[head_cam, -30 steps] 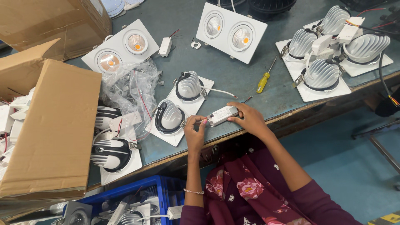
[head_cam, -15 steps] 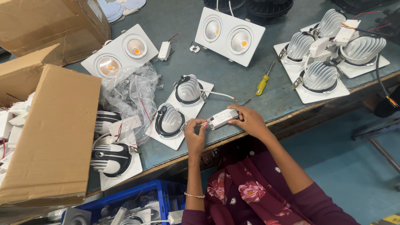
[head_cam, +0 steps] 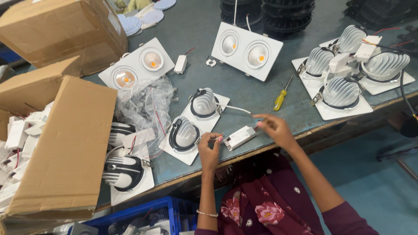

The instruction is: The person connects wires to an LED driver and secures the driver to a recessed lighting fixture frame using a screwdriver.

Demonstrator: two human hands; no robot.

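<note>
Standing by the near edge of the grey workbench (head_cam: 305,109), I watch the person's grip on the small white driver box (head_cam: 239,137) change. A second ago both hands were closed on the box and held it up just off the edge; now it lies flat on the bench top, close to the near edge, between the two hands. The left hand (head_cam: 209,150) has slid to the box's left end, thumb and fingertips pinched together there on what looks like a short lead, too fine to make out. The right hand (head_cam: 274,128) has come off the box and moved right and a little farther away; its fingertips are pinched on the end of the thin white cable (head_cam: 235,108) that runs from the twin downlight fixture (head_cam: 193,124) lying face down just left of the box. So the work has passed from handling the box itself to handling the wires at either end of it, with the fixture's cable end now brought near the box's right end but apart from it.

Around them little has shifted. The yellow-handled screwdriver (head_cam: 281,96) lies untouched farther off to the right, a lit twin fixture (head_cam: 246,50) glows at the far side, a crumpled clear plastic bag (head_cam: 146,106) sits left of the fixture, and an open cardboard box (head_cam: 61,143) fills the left.
</note>
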